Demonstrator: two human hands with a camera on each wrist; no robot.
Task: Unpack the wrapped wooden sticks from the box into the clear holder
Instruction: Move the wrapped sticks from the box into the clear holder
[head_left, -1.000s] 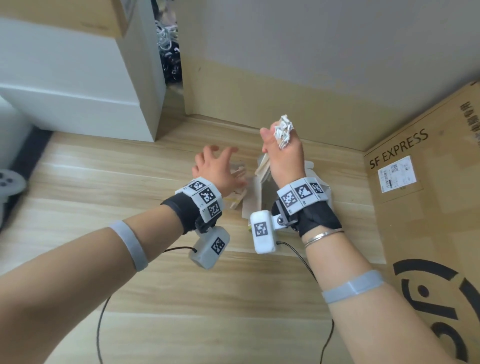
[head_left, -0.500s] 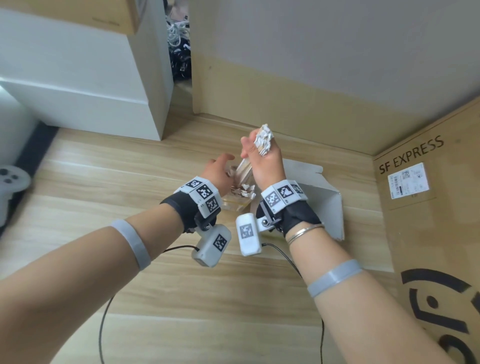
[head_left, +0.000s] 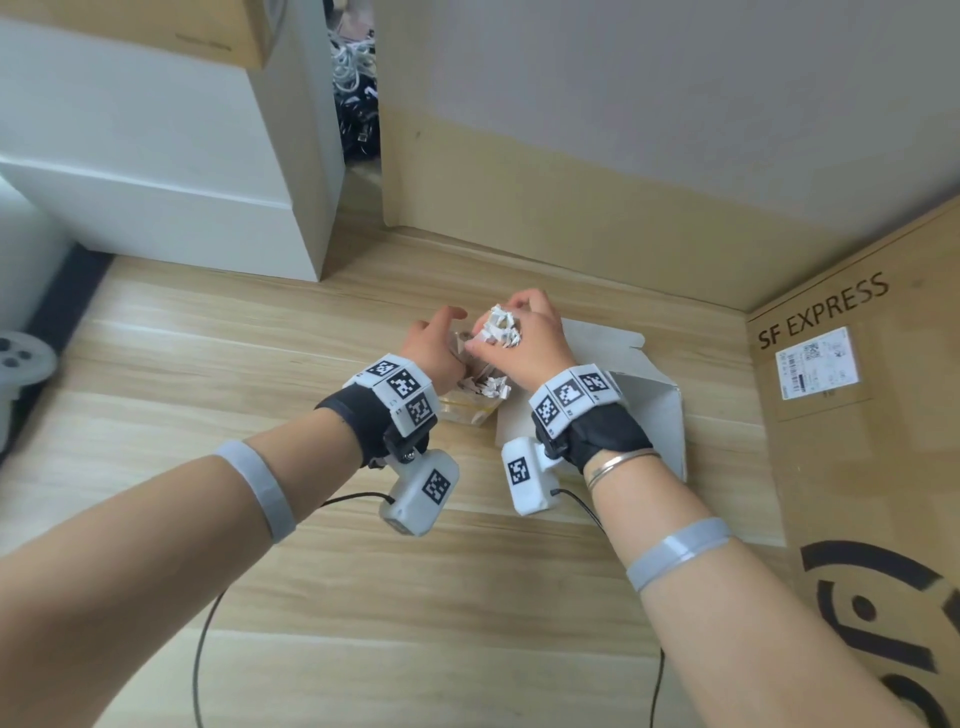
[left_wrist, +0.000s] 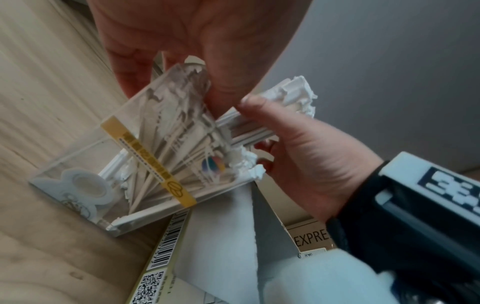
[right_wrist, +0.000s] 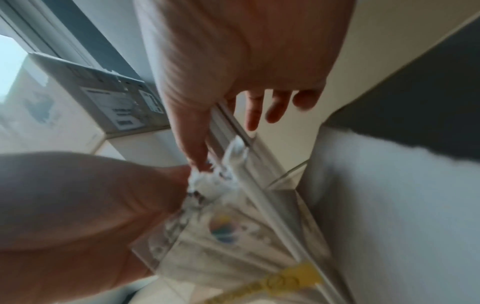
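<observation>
The right hand (head_left: 524, 338) grips a bundle of wrapped sticks (left_wrist: 262, 121) partway along its length, thumb on one side and curled fingers (left_wrist: 267, 162) on the other. The lower ends are already inside the mouth of the clear holder (left_wrist: 85, 164), and the torn paper tips stick out above the fist. That mid-length grip looks chosen to keep the bundle together while it is steered down into the narrow opening.

The left hand (head_left: 434, 345) pinches the holder's upper rim between thumb and fingers, probably to brace it so the light plastic does not slide or tip as the bundle goes in. In the left wrist view the holder leans against the white box (head_left: 644, 415) rather than standing square.

The holder sits on the wooden floor (head_left: 260, 364) towards the far wall, just left of the box and touching it, with a large brown carton (head_left: 862, 467) along the right edge.

The holder is a clear, flat-sided case with a yellow strip (left_wrist: 153, 164) across its face and a small coloured sticker. Sticks already inside fan out from a corner: thin, pale, each in white paper with ragged ends. A white round piece (left_wrist: 85, 185) lies in the lower part; what it is I cannot tell.
</observation>
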